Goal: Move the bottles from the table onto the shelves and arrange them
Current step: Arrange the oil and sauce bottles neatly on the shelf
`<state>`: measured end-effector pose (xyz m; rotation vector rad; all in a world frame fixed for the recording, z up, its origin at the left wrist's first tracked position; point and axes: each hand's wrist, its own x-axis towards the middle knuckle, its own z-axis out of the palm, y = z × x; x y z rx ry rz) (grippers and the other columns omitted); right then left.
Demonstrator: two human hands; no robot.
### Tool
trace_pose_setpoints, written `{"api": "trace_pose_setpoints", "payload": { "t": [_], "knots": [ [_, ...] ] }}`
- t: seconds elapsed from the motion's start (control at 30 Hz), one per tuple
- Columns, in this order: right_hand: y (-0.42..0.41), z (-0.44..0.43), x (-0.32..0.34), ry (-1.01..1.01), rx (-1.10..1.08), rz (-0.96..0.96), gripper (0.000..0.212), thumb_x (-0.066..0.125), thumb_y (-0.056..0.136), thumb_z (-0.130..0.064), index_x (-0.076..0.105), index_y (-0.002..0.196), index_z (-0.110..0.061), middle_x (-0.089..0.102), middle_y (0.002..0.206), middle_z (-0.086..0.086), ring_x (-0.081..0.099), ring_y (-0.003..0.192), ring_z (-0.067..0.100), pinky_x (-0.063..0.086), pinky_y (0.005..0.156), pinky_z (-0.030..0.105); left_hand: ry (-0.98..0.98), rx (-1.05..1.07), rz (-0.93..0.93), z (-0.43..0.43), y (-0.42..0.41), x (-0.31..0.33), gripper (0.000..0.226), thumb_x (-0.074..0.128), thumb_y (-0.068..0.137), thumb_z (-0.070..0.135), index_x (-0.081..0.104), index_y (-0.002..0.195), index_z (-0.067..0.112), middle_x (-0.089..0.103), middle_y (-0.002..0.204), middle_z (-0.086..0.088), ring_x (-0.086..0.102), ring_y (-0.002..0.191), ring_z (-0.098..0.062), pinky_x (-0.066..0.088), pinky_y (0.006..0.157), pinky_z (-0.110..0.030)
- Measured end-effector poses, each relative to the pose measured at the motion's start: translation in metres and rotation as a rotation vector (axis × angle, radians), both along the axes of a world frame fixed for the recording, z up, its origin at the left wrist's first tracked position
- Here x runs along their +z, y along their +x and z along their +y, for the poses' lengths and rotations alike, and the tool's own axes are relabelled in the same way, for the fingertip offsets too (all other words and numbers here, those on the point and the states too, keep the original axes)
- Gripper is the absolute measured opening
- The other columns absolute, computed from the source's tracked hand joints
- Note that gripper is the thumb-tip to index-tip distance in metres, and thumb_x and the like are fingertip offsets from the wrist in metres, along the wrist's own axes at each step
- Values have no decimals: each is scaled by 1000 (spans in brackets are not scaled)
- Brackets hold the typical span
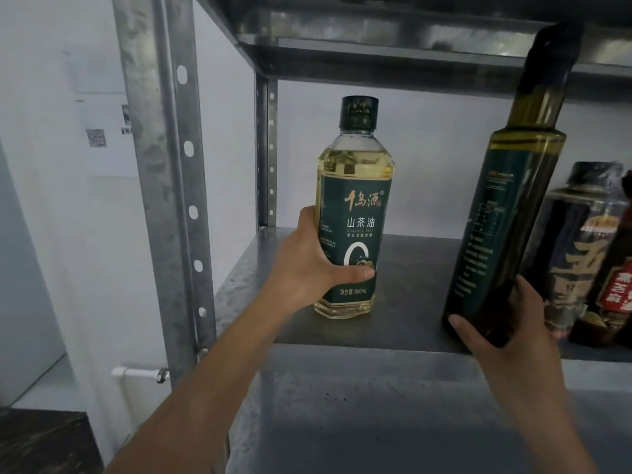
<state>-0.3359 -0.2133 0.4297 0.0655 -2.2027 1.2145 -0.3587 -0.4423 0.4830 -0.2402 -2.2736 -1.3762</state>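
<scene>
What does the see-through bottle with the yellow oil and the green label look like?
The clear plastic bottle of pale yellow oil has faceted shoulders, a dark green cap and a dark green label with gold and white Chinese writing and 880mL printed low down. It looks nearly full. It stands upright near the left end of the grey metal shelf, its base seemingly on it. The left hand grips its lower half, thumb across the label.

A clear plastic bottle of pale yellow oil (354, 213), green-labelled, stands upright on the grey metal shelf (413, 258); right of it a tall dark green glass bottle (506, 217) tilts.
</scene>
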Motion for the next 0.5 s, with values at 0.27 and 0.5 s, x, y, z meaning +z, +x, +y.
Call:
{"api": "trace_pose_setpoints", "payload": {
  "t": [0.27, 0.5],
  "knots": [
    [24, -31, -10, 58, -127, 601, 49, 66, 86, -14, 46, 130, -4, 48, 127, 8, 47, 119, 25, 41, 101, 40, 48, -55, 30, -15, 16, -11, 84, 87, 62, 37, 41, 132, 32, 58, 121, 14, 57, 111, -4, 50, 97, -36],
    [-7, -93, 22, -145, 713, -35, 92, 78, 71, -19, 22, 142, -40, 39, 135, -25, 41, 118, -11, 42, 88, 6, -377, 458, 728, -32, 69, -38, 31, 59, 94, 9, 61, 124, 2, 53, 135, -12, 53, 122, -22, 43, 104, -31]
  ]
}}
